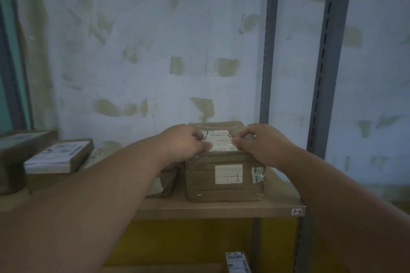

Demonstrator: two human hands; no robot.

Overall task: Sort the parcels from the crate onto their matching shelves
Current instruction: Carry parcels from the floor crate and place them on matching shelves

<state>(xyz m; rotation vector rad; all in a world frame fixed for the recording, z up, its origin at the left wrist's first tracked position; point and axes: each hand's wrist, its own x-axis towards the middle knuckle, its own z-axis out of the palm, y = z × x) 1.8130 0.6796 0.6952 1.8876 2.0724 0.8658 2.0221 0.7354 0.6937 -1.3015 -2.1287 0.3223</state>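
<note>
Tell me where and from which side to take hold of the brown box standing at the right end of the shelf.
Take the brown box by its two side faces, one hand each side, coming from the front. It stands upright and blocky at the shelf front, wall close behind. The right side is free; on the left a flatter parcel lies close. The left hand and right hand now grip its top corners.

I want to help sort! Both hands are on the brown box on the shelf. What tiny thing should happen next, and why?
Probably let go. The taped parcel already sits flat on the shelf, and its top label seems to match the shelf tag, though the writing is hard to read. The left hand and right hand curl over its top edge, so lifting them away would likely finish this one.
</note>
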